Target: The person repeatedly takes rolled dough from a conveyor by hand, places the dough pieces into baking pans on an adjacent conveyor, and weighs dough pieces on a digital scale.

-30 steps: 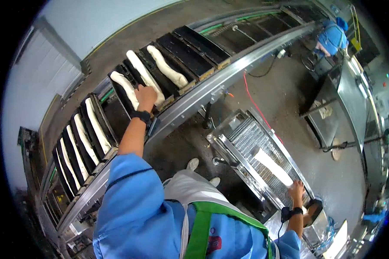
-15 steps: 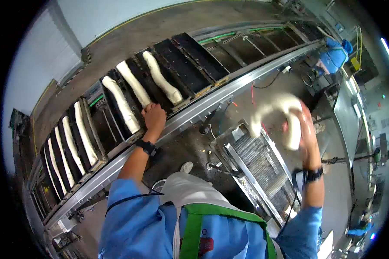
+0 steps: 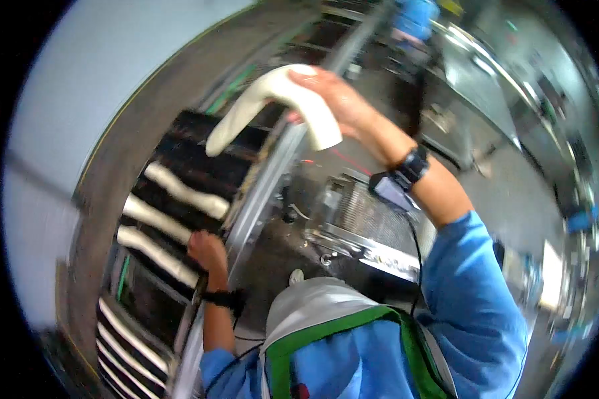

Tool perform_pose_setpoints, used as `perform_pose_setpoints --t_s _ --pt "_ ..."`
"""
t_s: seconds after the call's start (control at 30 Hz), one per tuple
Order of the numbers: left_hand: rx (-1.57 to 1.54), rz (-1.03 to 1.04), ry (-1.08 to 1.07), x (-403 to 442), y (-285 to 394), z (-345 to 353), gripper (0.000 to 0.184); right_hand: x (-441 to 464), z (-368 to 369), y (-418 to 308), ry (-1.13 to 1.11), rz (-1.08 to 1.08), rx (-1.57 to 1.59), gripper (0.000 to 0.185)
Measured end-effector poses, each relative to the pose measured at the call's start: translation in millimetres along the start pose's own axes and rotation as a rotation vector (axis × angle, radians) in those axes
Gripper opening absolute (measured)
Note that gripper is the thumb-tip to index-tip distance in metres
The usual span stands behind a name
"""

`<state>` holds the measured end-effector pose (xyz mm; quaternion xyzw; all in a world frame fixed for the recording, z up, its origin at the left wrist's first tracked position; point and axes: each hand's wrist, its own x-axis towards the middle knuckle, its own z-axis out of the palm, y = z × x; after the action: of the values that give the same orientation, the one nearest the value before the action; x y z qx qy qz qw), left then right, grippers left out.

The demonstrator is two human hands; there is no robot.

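Note:
My right hand (image 3: 333,100) grips a thick, pale dough roll (image 3: 273,90) near its middle. Both ends of the roll droop in an arch, the left one over the dark baking trays (image 3: 199,130) and the right one near the metal rail. Lower down, my left hand (image 3: 207,251) has its fingers curled on the near end of another dough roll (image 3: 156,219), which lies lengthwise in a tray channel. Dough rolls lie on either side of it: one above (image 3: 186,191) and one below (image 3: 156,256). The fingertips of my left hand are partly hidden.
A metal conveyor rail (image 3: 266,179) runs along the trays. More thin dough strips (image 3: 133,339) lie in trays at lower left. A mesh-topped metal frame (image 3: 363,216) stands to the right of the rail. Another person in blue (image 3: 416,18) is at the far end.
My right hand has carried its dough roll leftward and up, from above the mesh frame to over the trays. My left hand remains at its dough roll's end. The view has turned.

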<state>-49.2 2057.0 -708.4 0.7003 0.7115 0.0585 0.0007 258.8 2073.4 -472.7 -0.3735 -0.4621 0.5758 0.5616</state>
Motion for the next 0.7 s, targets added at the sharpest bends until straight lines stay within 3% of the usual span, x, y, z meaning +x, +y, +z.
perform_pose_setpoints --t_s 0.07,0.1,0.13,0.17,0.2,0.33,0.37,0.47,0.5,0.53,0.57,0.67,0.7 --pt "0.307 0.099 0.128 9.1 -7.8 35.0 0.013 -51.5 9.6 -19.6 0.132 -0.021 -0.084 0.026" --pt "0.075 0.072 -0.043 17.3 -4.0 23.4 0.014 -73.4 10.3 -15.5 0.185 -0.046 -0.228 0.025" --pt "0.072 0.303 0.311 21.6 -18.6 51.1 0.014 -100.4 6.7 -13.7 0.253 -0.046 -0.373 0.025" --pt "0.237 0.194 0.014 28.9 -19.1 37.4 0.017 -128.0 16.3 -15.1 0.265 0.040 -0.198 0.024" --pt "-0.120 0.038 -0.113 53.7 -45.5 51.5 0.026 -147.9 24.4 -17.7 0.233 0.110 -0.003 0.024" --pt "-0.194 0.081 -0.090 79.9 -65.1 51.5 0.028 -234.2 26.6 -28.3 0.629 -0.043 0.082 0.034" --pt "-0.171 0.136 -0.063 64.0 -49.6 61.0 0.028 -298.1 8.4 -21.9 0.669 -0.052 0.304 0.036" --pt "-0.144 0.291 -0.053 51.5 -7.9 65.5 0.029 -392.8 13.1 -64.0 1.117 -0.164 0.263 0.042" --pt "-0.137 0.341 -0.049 46.0 9.3 65.6 0.030 -426.1 4.2 -76.5 1.277 -0.202 0.136 0.041" --pt "-0.122 0.390 -0.052 40.0 25.3 66.8 0.030 -463.4 -3.7 -87.0 1.272 -0.257 0.030 0.039" --pt "-0.106 0.434 -0.057 33.5 41.8 69.4 0.030 -494.1 -22.0 -98.8 1.473 -0.284 0.120 0.040" --pt "-0.060 0.546 -0.065 10.5 86.8 72.7 0.031 -622.6 -66.1 -133.1 1.712 -0.354 -0.066 0.043" --pt "-0.042 0.571 -0.070 4.1 99.7 74.4 0.032 -650.8 -69.4 -145.1 1.912 -0.298 -0.170 0.041"
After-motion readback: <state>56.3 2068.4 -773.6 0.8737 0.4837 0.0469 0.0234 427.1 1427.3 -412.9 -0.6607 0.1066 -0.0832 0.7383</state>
